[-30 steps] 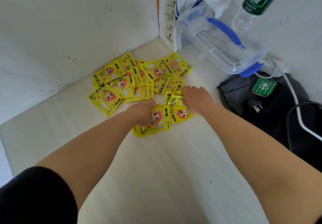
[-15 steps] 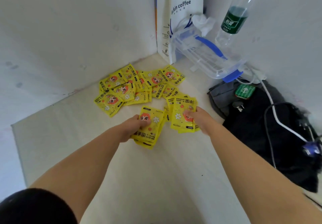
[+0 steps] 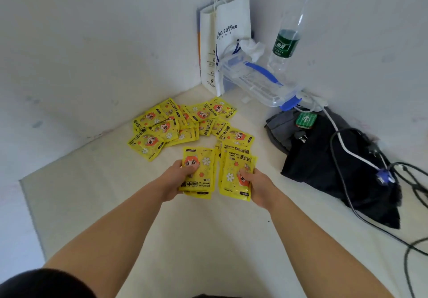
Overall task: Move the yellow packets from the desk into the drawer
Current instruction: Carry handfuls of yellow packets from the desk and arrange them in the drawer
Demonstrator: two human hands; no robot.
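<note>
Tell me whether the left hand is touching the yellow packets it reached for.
Touching. The head view shows the left hand gripping a small stack of yellow packets, thumb pressed on the top packet's face, with fingers wrapped underneath.

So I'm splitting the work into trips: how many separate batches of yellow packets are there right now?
3: a stack in the left hand, a stack in the right hand, and the loose pile on the desk behind them. Overlap hides single-packet counts.

Clutter in the far corner

A white paper bag (image 3: 232, 33) stands behind a clear lidded box (image 3: 259, 84); a water bottle (image 3: 287, 40) stands beside it; black cloth (image 3: 324, 158) carries cables (image 3: 347, 149).
</note>
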